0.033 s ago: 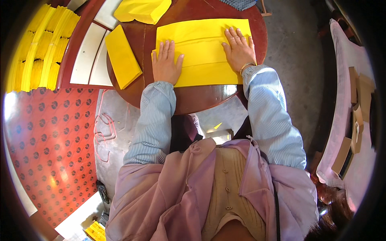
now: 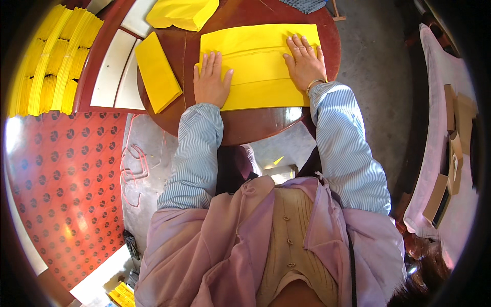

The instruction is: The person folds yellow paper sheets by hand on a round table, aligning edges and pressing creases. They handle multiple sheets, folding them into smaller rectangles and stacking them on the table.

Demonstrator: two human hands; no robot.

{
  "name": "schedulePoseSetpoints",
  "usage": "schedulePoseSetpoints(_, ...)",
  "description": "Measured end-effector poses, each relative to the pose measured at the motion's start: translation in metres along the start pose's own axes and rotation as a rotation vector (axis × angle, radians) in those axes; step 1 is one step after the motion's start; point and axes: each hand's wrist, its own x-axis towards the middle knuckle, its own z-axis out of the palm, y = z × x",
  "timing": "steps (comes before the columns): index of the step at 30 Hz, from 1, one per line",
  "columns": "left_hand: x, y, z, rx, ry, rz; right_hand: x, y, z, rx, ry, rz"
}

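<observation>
A wide yellow sheet of paper or cloth, creased crosswise, lies on a round dark red table. My left hand rests flat on its left edge, fingers pointing away from me and thumb apart. Over the right part of the sheet, my right hand lies flat with its fingers outstretched; a bracelet shows at the wrist. Neither hand grips anything. Left of the sheet is a narrow folded yellow stack. Another folded yellow bundle sits at the table's far left.
Tied yellow bundles are piled at the far left, beside a red-edged surface with white panels. A red patterned board stands below them. At right, cardboard boxes rest on a pale cloth. A grey textured item touches the far table edge.
</observation>
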Motion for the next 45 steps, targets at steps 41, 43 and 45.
schedulePoseSetpoints(41, -0.025, 0.012, -0.028, -0.722, 0.222, 0.111, -0.045, -0.026, -0.025, 0.698, 0.351, -0.227)
schedulePoseSetpoints(43, -0.019, 0.009, -0.028, -0.749, 0.206, 0.128, -0.046, -0.026, -0.027, 0.713, 0.362, -0.196)
schedulePoseSetpoints(45, -0.013, 0.005, -0.029, -0.732, 0.171, 0.141, -0.048, -0.027, -0.033, 0.706, 0.354, -0.172)
